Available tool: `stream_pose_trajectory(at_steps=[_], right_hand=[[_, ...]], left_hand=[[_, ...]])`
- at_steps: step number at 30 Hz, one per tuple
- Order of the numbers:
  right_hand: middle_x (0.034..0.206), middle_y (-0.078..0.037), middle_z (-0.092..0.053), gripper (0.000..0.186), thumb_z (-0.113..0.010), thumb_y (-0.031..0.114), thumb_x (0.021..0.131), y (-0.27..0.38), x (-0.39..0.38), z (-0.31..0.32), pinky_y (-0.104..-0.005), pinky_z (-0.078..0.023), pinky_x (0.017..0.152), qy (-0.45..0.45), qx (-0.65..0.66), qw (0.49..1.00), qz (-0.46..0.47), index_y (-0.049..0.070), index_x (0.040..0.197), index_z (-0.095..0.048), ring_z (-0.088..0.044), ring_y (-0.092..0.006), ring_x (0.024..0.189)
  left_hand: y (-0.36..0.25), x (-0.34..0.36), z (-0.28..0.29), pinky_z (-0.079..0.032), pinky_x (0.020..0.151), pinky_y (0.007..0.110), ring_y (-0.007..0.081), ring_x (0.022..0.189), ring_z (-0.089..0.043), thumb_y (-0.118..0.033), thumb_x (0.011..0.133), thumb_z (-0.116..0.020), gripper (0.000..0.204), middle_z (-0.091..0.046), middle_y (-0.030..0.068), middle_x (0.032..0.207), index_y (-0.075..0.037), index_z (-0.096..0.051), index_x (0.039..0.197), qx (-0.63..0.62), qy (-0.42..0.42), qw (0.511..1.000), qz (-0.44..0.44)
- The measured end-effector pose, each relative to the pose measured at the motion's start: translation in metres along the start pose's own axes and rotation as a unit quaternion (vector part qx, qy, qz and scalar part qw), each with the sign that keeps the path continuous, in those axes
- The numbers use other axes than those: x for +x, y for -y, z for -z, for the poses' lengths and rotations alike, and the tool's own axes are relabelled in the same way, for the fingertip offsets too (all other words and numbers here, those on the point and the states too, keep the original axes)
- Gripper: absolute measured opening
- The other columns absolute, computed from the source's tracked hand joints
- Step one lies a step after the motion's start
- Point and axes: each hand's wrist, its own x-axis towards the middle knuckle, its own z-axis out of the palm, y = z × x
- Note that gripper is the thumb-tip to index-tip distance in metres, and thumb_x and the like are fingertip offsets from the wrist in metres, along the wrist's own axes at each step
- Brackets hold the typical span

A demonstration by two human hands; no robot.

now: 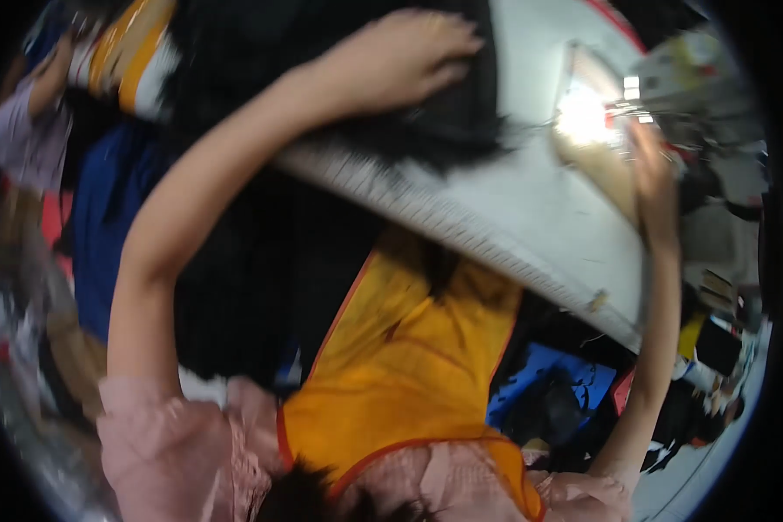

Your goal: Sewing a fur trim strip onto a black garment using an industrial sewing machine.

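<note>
My left hand [404, 61] lies palm down on a thick black fuzzy cloth [261, 52], its fingers stretched out toward the cloth's right edge. This cloth covers the left part of a white work table [539, 226]. On the right, my right hand [655, 170] reaches up to the needle area of a sewing machine [696, 70], beside a brightly lit metal plate [600, 174]. Glare and motion blur hide what its fingers do. Between the cloth and the lit plate, the white tabletop shows.
A ruler scale [444, 213] runs along the table's near edge. Below on the right lies a blue sheet [539, 378] with dark scraps on it. At the upper left another person's arm [48, 83] shows near yellow and white material [135, 52]. Blue cloth [104, 235] hangs at left.
</note>
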Motion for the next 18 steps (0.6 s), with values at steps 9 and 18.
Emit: stream_pose_trajectory(at_steps=[9, 18], right_hand=[[0.113, -0.005, -0.068, 0.023, -0.059, 0.006, 0.082, 0.143, -0.187, 0.017, -0.0378, -0.043, 0.094, -0.003, -0.033, 0.995, 0.095, 0.011, 0.101, -0.072, -0.059, -0.0271, 0.110], [0.109, -0.003, -0.069, 0.025, -0.064, 0.009, 0.073, 0.224, -0.163, -0.067, -0.0345, -0.048, 0.080, 0.139, 0.220, 0.953, 0.154, 0.012, 0.097, -0.073, -0.063, -0.0227, 0.101]], left_hand=[[-0.101, -0.276, -0.008, -0.051, 0.084, 0.036, 0.0334, 0.103, -0.058, -0.004, 0.072, -0.071, 0.047, -0.058, 0.0151, 0.112, -0.001, -0.056, 0.117, 0.118, 0.116, 0.925, 0.342], [-0.101, -0.368, 0.000, -0.046, 0.091, 0.027, 0.0158, 0.103, -0.060, -0.010, 0.083, -0.073, 0.049, -0.060, 0.0092, 0.118, -0.001, -0.053, 0.128, -0.204, -0.311, 0.572, 0.731]])
